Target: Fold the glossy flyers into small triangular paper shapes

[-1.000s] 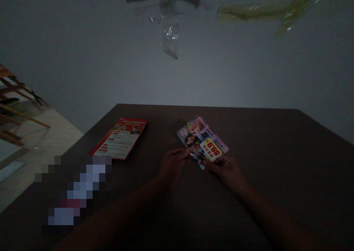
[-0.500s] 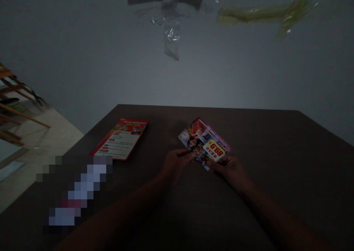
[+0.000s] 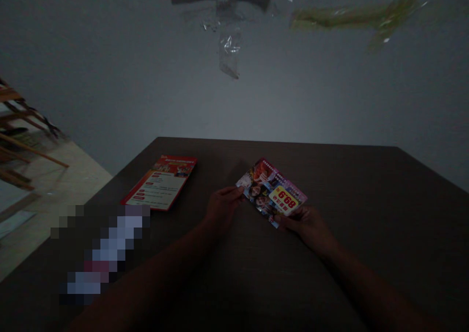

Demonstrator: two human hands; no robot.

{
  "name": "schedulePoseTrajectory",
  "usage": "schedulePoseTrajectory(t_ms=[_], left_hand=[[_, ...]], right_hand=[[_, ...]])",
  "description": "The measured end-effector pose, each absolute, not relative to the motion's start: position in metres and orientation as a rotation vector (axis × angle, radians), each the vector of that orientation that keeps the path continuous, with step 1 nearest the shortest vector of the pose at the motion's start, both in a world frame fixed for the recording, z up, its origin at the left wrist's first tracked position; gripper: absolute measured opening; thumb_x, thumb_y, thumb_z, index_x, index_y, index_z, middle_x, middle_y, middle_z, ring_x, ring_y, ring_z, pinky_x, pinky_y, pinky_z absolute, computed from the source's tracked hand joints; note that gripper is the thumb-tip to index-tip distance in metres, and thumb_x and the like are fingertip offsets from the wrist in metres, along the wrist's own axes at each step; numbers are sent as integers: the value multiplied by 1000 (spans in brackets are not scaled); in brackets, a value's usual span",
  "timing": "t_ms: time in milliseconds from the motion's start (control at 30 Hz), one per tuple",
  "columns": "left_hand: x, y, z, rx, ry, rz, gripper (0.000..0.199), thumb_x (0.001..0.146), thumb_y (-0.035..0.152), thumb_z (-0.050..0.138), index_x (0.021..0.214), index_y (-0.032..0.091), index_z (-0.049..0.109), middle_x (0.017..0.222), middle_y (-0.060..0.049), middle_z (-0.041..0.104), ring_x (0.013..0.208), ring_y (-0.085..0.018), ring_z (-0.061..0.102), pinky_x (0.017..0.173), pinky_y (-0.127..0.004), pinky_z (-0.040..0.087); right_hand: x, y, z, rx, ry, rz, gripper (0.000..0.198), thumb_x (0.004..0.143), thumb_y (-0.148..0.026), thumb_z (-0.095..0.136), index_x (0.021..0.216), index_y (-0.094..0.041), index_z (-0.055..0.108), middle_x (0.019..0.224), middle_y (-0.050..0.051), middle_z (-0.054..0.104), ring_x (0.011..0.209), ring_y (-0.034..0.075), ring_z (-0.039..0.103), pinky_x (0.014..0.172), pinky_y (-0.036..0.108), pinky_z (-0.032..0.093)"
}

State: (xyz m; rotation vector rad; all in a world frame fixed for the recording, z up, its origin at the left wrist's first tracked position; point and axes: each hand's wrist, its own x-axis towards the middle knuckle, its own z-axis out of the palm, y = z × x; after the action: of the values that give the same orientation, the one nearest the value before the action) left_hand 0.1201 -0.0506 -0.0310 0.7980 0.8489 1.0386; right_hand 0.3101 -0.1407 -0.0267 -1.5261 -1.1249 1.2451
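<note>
A colourful printed flyer (image 3: 258,185), with pictures of people and a yellow price box upside down to me, is held at a slant above the dark table (image 3: 351,185). My right hand (image 3: 309,227) grips its lower right edge between thumb and fingers. At the flyer's left corner, my left hand (image 3: 223,207) has its thumb and fingertips closed on the edge. A red and white flyer, seemingly the top of a thin stack of flyers (image 3: 164,183), lies left of my hands, touched by neither.
A pixelated patch (image 3: 110,249) covers something pale on the table's left side. Behind the table rises a grey wall (image 3: 293,88) bearing yellowish tape (image 3: 337,19) and clear tape (image 3: 229,53). Wooden furniture (image 3: 22,127) stands on the floor at far left.
My left hand has slid from the flyer's lower edge leftward to its left corner, uncovering more of the picture. My right hand keeps its grip in nearly the same place.
</note>
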Motion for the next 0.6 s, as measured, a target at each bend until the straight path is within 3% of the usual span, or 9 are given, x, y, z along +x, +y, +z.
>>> schedulePoseTrajectory(t_ms=[467,600], left_hand=[[120,-55,-34,809,809,1134,17,67,28,67,68,11,62,70,-4,64,66,-15,60,63,-28,47],[116,-57,-37,1064,863,1200,24,72,28,60,92,14,57,76,-2,61,65,-14,58,61,-28,48]], right_hand=[[313,-143,-28,-1471,-1117,1265,25,60,-38,76,54,-15,66,69,5,70,66,16,61,63,26,45],[313,-143,-29,-1456,-1047,1287,25,58,-37,77,54,-15,66,68,4,70,64,16,61,63,28,45]])
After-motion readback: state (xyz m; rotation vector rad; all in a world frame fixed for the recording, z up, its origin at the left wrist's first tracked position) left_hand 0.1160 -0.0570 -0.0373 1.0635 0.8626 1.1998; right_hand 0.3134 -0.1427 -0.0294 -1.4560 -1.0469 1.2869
